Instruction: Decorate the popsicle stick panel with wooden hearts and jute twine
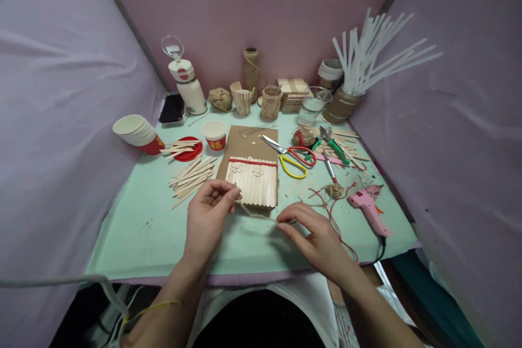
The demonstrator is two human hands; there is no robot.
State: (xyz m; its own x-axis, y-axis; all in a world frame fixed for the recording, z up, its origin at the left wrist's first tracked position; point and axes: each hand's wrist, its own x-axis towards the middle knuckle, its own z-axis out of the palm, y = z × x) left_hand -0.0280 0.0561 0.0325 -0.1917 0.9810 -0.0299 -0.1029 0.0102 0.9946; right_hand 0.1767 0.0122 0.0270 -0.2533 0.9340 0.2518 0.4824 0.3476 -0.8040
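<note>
My left hand (pixel 209 216) is closed in a pinch on one end of a short piece of jute twine (pixel 256 214). My right hand (pixel 314 232) pinches the other end, so the twine stretches between them just above the mint-green table (pixel 138 228). Right behind the twine lies a panel of popsicle sticks (pixel 253 180) with a red strip across its top, resting on a brown cardboard sheet (pixel 248 141). The left fingertips almost touch the panel's near left corner.
Loose popsicle sticks (pixel 191 174) lie left of the panel. Scissors (pixel 290 156), green pliers (pixel 332 144), a twine ball (pixel 335 190) with red string and a pink glue gun (pixel 369 205) sit to the right. Paper cups (pixel 136 133), a bottle (pixel 187 84) and a jar of white sticks (pixel 345 102) line the back.
</note>
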